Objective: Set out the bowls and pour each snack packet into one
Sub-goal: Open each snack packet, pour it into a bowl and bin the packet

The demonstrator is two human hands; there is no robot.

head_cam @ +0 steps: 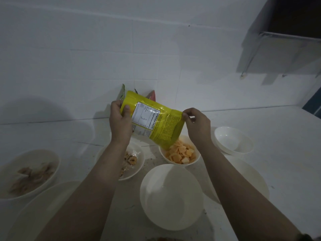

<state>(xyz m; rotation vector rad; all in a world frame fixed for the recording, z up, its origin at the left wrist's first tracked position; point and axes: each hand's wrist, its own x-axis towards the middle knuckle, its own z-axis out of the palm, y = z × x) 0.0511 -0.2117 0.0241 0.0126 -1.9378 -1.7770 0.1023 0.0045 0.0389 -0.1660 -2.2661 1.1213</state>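
I hold a yellow snack packet (pixel 156 121) tilted above a white bowl (pixel 194 161) that holds orange square crackers (pixel 181 153). My left hand (pixel 120 121) grips the packet's upper end. Fingers of my right hand (pixel 197 123) pinch its right corner. The packet's lower end points down into the cracker bowl. Left of it, a white bowl (pixel 137 160) with a brownish snack lies partly behind my left forearm. Another bowl (pixel 29 173) with pale brown snack sits at the far left. An empty white bowl (pixel 171 197) is near me, and another empty bowl (pixel 233 140) sits at the right.
More snack packets (pixel 151 95) lean against the white tiled wall behind the yellow one. A large white plate or bowl rim (pixel 43 206) lies at the lower left under my arm. A dark cabinet (pixel 286 35) hangs at the upper right. The counter is white.
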